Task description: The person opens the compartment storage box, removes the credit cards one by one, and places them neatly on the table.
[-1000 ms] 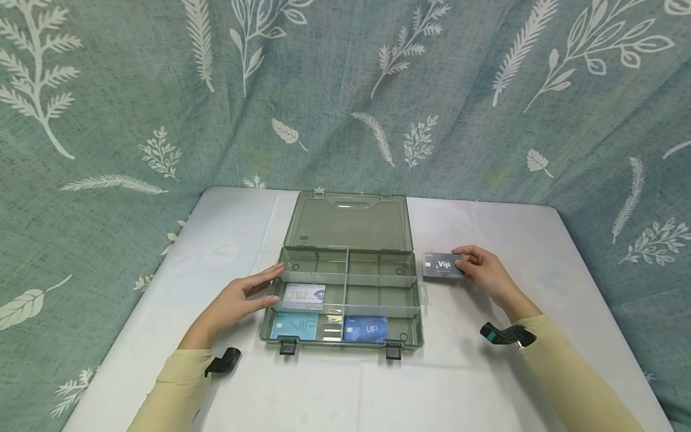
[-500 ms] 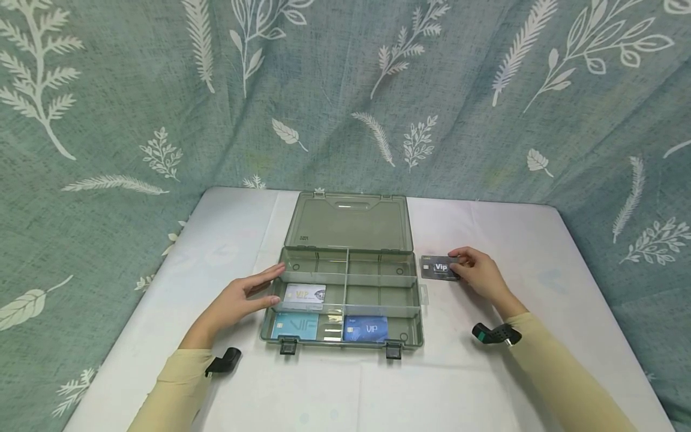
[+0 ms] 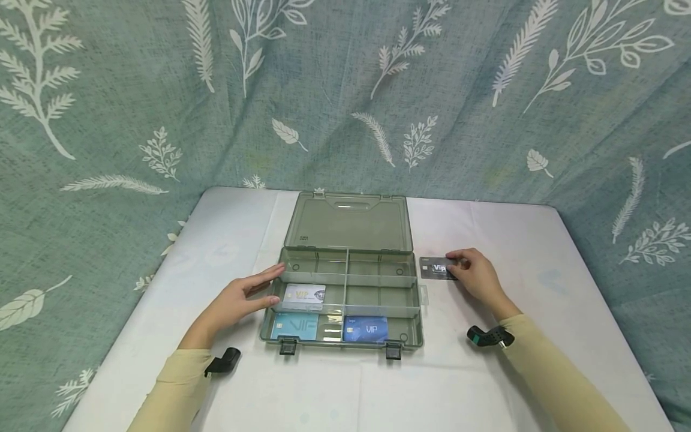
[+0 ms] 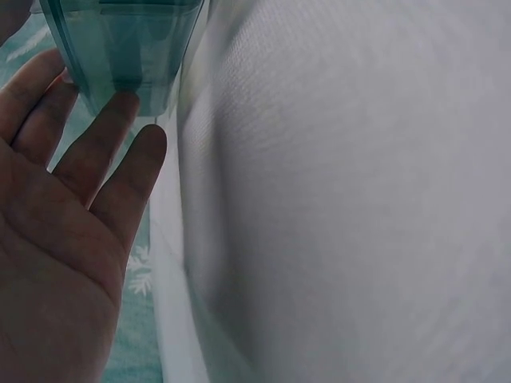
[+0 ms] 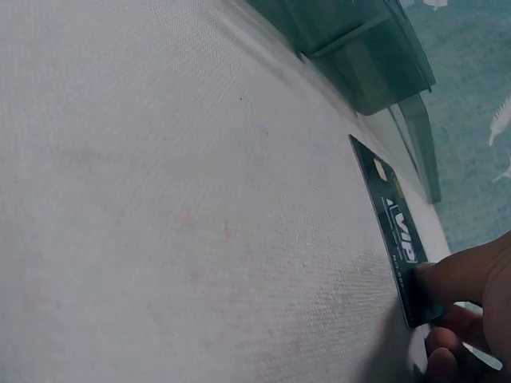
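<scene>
Just right of the open box, my right hand pinches a dark grey VIP card by its right end, thumb on top. In the right wrist view the card lies at or very near the white cloth. My left hand rests its straight fingers on the left wall of the translucent green compartment box. The left wrist view shows those fingers against the box's side. A white VIP card lies in the middle left compartment, a light blue card front left, a blue VIP card front right.
The box's lid is folded back flat behind it. Two dark latches stick out at the front, and a clear tab juts from the right side. White cloth covers the table; a leaf-patterned curtain hangs behind.
My right hand has moved a little left with the dark grey card, bringing it close to the box's right side and lower. My left hand has stayed in place.
</scene>
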{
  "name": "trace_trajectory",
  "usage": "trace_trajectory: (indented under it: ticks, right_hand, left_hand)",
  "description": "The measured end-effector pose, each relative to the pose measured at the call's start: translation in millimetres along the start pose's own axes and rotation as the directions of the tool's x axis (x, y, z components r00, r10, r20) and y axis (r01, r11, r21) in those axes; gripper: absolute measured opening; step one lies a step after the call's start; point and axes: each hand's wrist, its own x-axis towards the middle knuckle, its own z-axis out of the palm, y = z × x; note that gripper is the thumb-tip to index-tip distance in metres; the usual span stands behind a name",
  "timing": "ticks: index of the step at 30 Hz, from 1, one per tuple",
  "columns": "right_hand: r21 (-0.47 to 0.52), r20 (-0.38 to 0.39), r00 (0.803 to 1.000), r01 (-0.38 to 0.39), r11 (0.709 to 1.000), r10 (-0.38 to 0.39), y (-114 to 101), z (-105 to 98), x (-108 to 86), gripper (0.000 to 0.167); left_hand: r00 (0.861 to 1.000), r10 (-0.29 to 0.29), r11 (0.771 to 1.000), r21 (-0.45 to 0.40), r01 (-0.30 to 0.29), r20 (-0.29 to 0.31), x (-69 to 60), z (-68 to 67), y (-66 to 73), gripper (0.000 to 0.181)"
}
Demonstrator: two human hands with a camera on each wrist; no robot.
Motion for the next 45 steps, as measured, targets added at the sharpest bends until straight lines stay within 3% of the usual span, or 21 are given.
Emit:
trace_trajectory:
  ticks: [7, 32, 38, 45]
  right_hand:
    - [-0.002, -0.005, 1.000, -0.017, 1.000, 0.017, -0.9, 2.9, 0.6, 0.026]
    - [0.024, 0.001, 0.998, -0.063, 0.998, 0.063, -5.0, -5.1, -5.4, 0.025]
    - [0.035, 0.041, 0.996, -0.076, 0.997, 0.074, -4.8, -10.1, -7.6, 0.026]
    - [0.123, 0.135, 0.987, -0.102, 0.987, 0.086, -7.5, -16.9, -11.0, 0.026]
  left_hand:
    - [1.000, 0.019, 1.000, 0.008, -0.019, 0.003, -0.7, -0.4, -2.2, 0.066]
    - [1.000, 0.003, 1.000, -0.006, -0.003, -0.002, -0.7, 0.6, 0.1, 0.067]
    - [1.000, 0.000, 1.000, -0.006, 0.000, 0.000, -1.0, 0.8, 0.4, 0.067]
    - [1.000, 0.003, 1.000, -0.009, -0.003, -0.003, -1.4, 0.7, 1.7, 0.067]
